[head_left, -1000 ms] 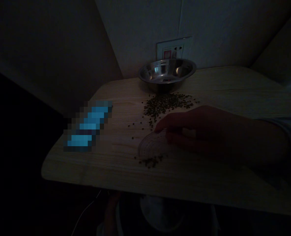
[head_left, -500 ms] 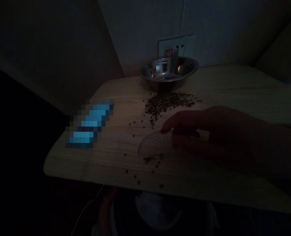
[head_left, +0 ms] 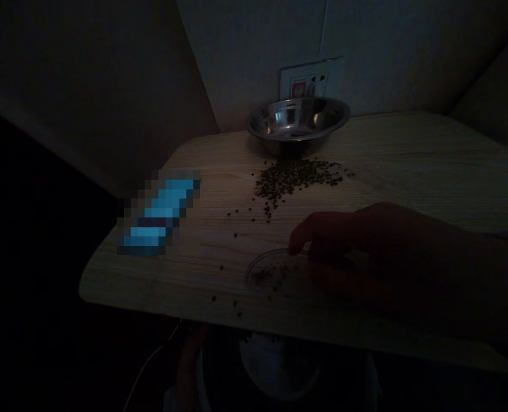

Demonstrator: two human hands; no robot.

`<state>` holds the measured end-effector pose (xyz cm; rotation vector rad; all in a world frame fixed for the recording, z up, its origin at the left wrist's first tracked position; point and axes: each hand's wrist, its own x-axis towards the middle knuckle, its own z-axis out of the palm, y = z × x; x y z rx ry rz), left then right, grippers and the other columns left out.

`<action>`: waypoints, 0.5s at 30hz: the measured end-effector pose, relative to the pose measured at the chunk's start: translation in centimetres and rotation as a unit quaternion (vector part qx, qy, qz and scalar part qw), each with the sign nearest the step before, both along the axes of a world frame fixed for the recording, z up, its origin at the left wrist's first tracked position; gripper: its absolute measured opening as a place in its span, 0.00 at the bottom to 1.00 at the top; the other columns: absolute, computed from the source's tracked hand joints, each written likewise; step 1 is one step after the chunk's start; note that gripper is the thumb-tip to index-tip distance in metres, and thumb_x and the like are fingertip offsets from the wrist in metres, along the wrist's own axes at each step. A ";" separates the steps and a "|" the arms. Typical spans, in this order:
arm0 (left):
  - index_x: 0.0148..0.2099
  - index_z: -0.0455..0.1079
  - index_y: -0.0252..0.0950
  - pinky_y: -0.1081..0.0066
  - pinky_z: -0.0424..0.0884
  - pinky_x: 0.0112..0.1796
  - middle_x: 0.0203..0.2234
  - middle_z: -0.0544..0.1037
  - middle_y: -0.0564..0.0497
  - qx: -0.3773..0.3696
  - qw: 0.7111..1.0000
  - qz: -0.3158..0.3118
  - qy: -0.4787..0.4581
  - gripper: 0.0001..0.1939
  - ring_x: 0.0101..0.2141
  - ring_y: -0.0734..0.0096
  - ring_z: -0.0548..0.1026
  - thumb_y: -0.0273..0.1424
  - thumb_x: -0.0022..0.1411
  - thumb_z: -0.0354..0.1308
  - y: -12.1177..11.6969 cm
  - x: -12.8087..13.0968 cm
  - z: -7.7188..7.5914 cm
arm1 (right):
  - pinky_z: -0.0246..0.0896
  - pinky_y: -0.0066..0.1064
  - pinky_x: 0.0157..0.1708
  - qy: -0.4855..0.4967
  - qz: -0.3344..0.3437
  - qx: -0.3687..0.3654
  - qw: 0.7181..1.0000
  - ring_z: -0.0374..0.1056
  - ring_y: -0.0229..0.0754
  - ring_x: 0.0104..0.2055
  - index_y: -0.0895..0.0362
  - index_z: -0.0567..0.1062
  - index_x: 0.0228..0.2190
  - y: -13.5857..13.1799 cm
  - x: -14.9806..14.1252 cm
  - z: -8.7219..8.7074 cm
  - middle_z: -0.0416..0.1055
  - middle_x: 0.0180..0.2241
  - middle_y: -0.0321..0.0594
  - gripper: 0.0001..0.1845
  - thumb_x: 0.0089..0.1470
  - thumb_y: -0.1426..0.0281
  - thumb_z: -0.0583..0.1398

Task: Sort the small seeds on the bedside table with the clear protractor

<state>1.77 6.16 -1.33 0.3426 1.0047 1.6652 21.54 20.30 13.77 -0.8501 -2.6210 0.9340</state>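
My right hand (head_left: 344, 246) is closed on a clear plastic protractor (head_left: 254, 264), pinching it between thumb and fingers just above the wooden table (head_left: 159, 286). Its curved edge points left, and a few small dark beans (head_left: 262, 276) show through or beside it. Farther back, a spread pile of the same greenish beans (head_left: 288, 176) lies in front of a metal bowl (head_left: 299, 146). Below the table's front edge, my left hand (head_left: 189, 363) grips the left side of a dark round container (head_left: 280, 372); its fingers are partly hidden in the dark.
At the left of the table lies a blurred, lit device like a phone (head_left: 162, 212). A wall socket (head_left: 309, 83) with a red switch is behind the bowl. A thin white cable (head_left: 146, 363) hangs at lower left. Stray beans (head_left: 235, 235) dot the tabletop. The light is very dim.
My right hand has moved down toward the table's front edge with the protractor, which now lies over the small group of beans. A few beans near the edge have shifted.
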 end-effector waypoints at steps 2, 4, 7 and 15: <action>0.49 0.67 0.34 0.53 0.63 0.48 0.48 0.70 0.42 0.012 1.000 0.001 -0.006 0.19 0.47 0.59 0.69 0.41 0.60 0.51 0.0 0.1 0.0 | 0.51 0.19 0.16 -0.001 0.003 -0.008 1.000 0.60 0.27 0.18 0.54 0.71 0.32 -0.1 0.0 -0.1 0.67 0.18 0.27 0.08 0.47 0.72 0.55; 0.48 0.68 0.34 0.53 0.63 0.48 0.47 0.71 0.42 0.020 1.000 0.003 -0.010 0.18 0.47 0.58 0.69 0.40 0.59 0.53 0.0 0.2 0.1 | 0.50 0.19 0.15 -0.002 0.006 -0.008 1.000 0.59 0.26 0.17 0.53 0.71 0.32 -0.3 -0.2 -0.2 0.66 0.18 0.26 0.08 0.47 0.71 0.55; 0.47 0.69 0.33 0.54 0.63 0.48 0.45 0.73 0.42 0.027 1.000 0.004 -0.015 0.19 0.48 0.58 0.69 0.39 0.56 0.55 -0.2 0.2 -0.1 | 0.49 0.18 0.16 -0.008 -0.003 0.002 1.000 0.58 0.26 0.17 0.53 0.71 0.31 -0.6 -0.6 -0.4 0.66 0.18 0.27 0.07 0.47 0.71 0.55; 0.39 0.72 0.37 0.62 0.67 0.46 0.36 0.77 0.49 0.030 0.999 0.010 -0.004 0.11 0.44 0.63 0.72 0.37 0.57 0.56 -1.0 -2.2 -1.2 | 0.47 0.20 0.16 -0.027 -0.007 0.000 1.000 0.58 0.29 0.17 0.54 0.71 0.33 -1.2 -2.4 -0.4 0.66 0.18 0.30 0.09 0.48 0.71 0.54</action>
